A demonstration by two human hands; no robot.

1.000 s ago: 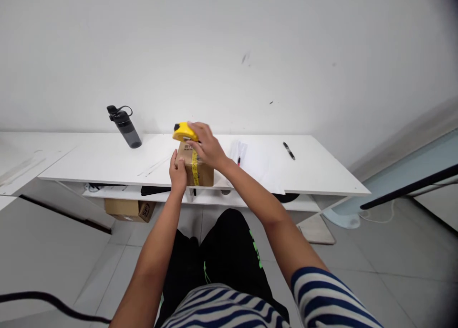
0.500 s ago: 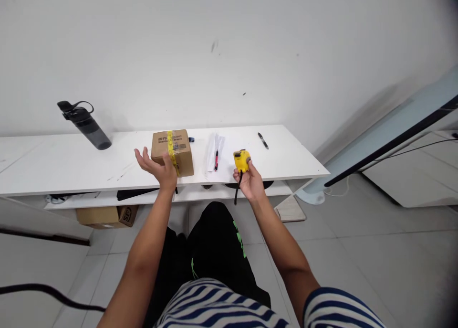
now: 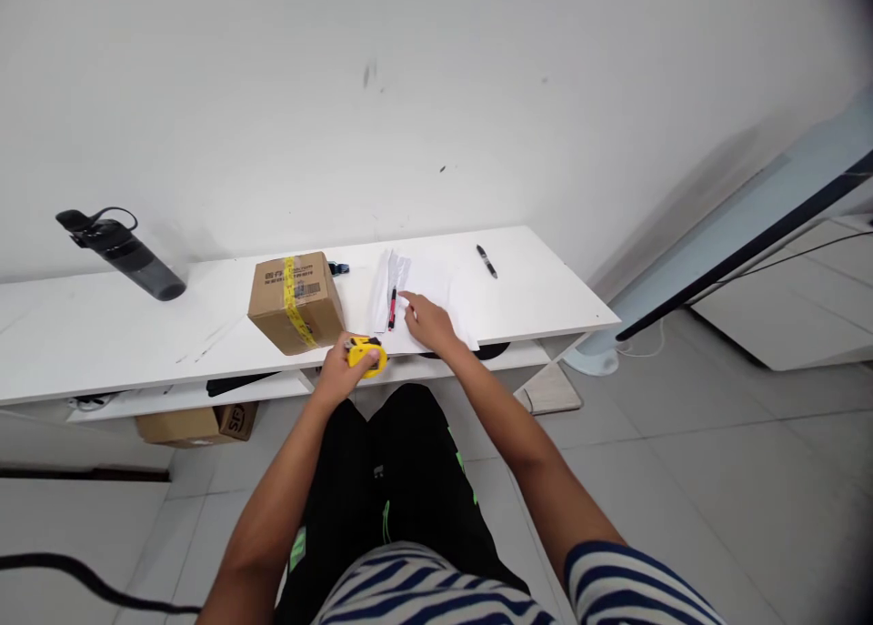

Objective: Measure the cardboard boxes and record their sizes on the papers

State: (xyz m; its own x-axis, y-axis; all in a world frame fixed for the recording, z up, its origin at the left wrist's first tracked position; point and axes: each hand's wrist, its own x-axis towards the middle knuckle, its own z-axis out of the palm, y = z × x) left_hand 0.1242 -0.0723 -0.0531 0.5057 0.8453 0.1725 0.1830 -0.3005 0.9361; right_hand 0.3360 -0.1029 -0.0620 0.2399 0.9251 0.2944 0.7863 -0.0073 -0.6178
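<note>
My left hand (image 3: 341,367) is closed round a yellow tape measure (image 3: 366,353) at the front edge of the white table (image 3: 136,334). Just behind and left of it stands a brown cardboard box (image 3: 296,300) with a strip of yellow tape over it. My right hand (image 3: 428,322) rests on white sheets of paper (image 3: 436,293), its fingers loosely stretched toward a red and black pen (image 3: 392,307) lying on the paper. Nothing is in that hand.
A dark water bottle (image 3: 123,254) lies at the table's far left by the wall. A black marker (image 3: 486,261) lies at the back right. Under the table sits another cardboard box (image 3: 197,423) on the floor. A black cable (image 3: 88,581) crosses the floor at lower left.
The tape measure has passed from my right hand to my left hand. My right hand has moved left onto the paper near the pen. My left hand has left the box.
</note>
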